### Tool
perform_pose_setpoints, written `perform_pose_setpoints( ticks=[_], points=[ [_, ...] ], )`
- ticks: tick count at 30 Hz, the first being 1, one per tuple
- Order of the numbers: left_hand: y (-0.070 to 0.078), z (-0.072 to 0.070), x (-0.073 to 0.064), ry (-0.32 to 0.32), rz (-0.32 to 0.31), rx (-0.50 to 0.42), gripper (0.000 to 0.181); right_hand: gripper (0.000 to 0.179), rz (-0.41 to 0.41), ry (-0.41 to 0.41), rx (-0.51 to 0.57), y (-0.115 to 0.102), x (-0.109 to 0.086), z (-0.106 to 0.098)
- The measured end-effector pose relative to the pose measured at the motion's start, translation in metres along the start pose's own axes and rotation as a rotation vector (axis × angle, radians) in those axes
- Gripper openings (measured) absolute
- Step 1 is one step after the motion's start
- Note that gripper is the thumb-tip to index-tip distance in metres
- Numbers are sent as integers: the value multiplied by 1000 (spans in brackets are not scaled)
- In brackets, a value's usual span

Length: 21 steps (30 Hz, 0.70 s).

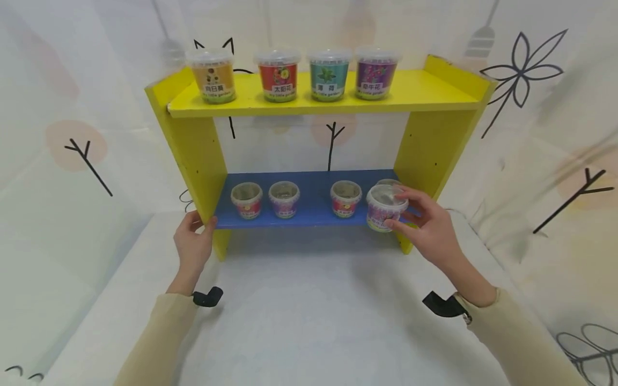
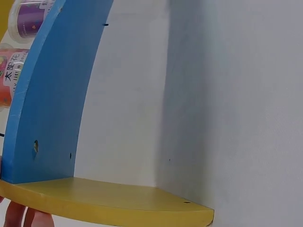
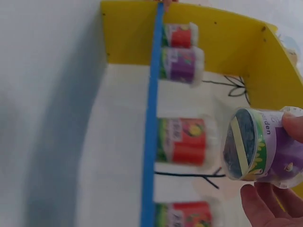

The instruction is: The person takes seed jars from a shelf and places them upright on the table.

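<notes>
My right hand (image 1: 432, 228) pinches a clear plastic cup (image 1: 377, 217) with a purple flower label at the right end of the blue shelf board (image 1: 309, 219). In the right wrist view, the tilted cup (image 3: 281, 146) shows a dark bottom crossed by a pale strip. Behind it, another cup (image 1: 388, 182) is mostly hidden. My left hand (image 1: 194, 246) grips the yellow side panel (image 1: 190, 145) of the shelf unit, by the left end of the blue board. In the left wrist view, its fingertips (image 2: 38, 218) curl against the yellow panel (image 2: 118, 201).
On the blue board stand a red-labelled cup (image 1: 247, 200), a purple-labelled cup (image 1: 284, 199) and another red-labelled cup (image 1: 345, 199). The yellow top board (image 1: 410, 102) bears lidded cups labelled orange (image 1: 212, 78), red (image 1: 278, 78), teal (image 1: 328, 76) and purple (image 1: 375, 75). A white surface (image 1: 309, 321) lies underneath.
</notes>
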<state>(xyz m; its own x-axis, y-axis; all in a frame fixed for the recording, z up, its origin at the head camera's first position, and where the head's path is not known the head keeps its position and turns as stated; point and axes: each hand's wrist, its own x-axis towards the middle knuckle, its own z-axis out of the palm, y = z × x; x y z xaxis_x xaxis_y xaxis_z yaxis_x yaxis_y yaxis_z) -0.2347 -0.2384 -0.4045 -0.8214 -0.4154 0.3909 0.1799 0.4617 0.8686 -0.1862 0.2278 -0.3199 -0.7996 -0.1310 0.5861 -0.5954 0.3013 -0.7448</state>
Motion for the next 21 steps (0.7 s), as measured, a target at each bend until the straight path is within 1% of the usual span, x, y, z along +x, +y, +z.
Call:
perform_pose_setpoints(
  ticks=[5, 12, 18, 21],
  points=[
    [-1, -1, 2, -1, -17, -8, 36, 45, 17, -18, 88, 16, -9, 24],
    [-3, -4, 3, -20, 14, -4, 38, 49, 29, -91, 145, 27, -17, 52],
    [-3, -2, 1, -23, 4, -8, 39, 64, 48, -157, 125, 28, -21, 66],
    [-2, 0, 0, -23, -3, -6, 39, 68, 64, -179, 108, 31, -23, 71]
  ],
)
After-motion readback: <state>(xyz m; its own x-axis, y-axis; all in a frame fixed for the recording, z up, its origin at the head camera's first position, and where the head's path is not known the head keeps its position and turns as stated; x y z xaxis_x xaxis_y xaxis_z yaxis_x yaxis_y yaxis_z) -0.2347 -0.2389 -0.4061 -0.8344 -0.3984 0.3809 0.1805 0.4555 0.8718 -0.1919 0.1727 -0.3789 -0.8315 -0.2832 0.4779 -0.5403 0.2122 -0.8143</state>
